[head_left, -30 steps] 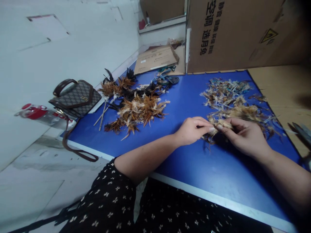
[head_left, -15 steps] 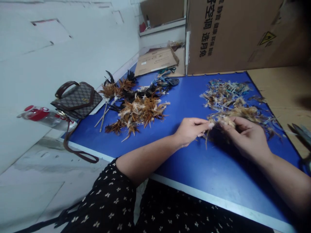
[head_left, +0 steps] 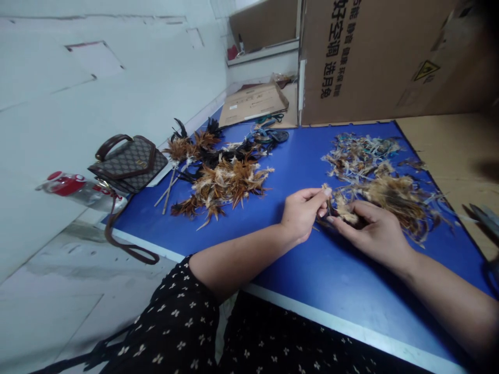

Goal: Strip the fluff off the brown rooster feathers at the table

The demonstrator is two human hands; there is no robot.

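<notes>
Over the blue table (head_left: 331, 270), my left hand (head_left: 304, 214) pinches a small tan feather piece (head_left: 326, 190) between thumb and fingertips. Close beside it on the right, my right hand (head_left: 376, 228) is closed around a fluffy tan feather bunch (head_left: 345, 209), its thumb and fingertips near my left hand. A pile of brown and tan feathers (head_left: 393, 195) lies just beyond my right hand. Further back are loose pale and bluish feathers (head_left: 362, 153). Left of my hands rests a heap of orange-brown feather bunches (head_left: 226, 182).
A patterned handbag (head_left: 130, 163) and a red-capped bottle (head_left: 83, 191) stand at the left. Cardboard sheets (head_left: 253, 104) lie at the back, before a large cardboard box (head_left: 374, 62). Dark scissors (head_left: 485, 221) lie at the right edge.
Both hands have shifted a little left, and my right hand has turned with its fingertips lower. The brown feather pile behind it is more exposed.
</notes>
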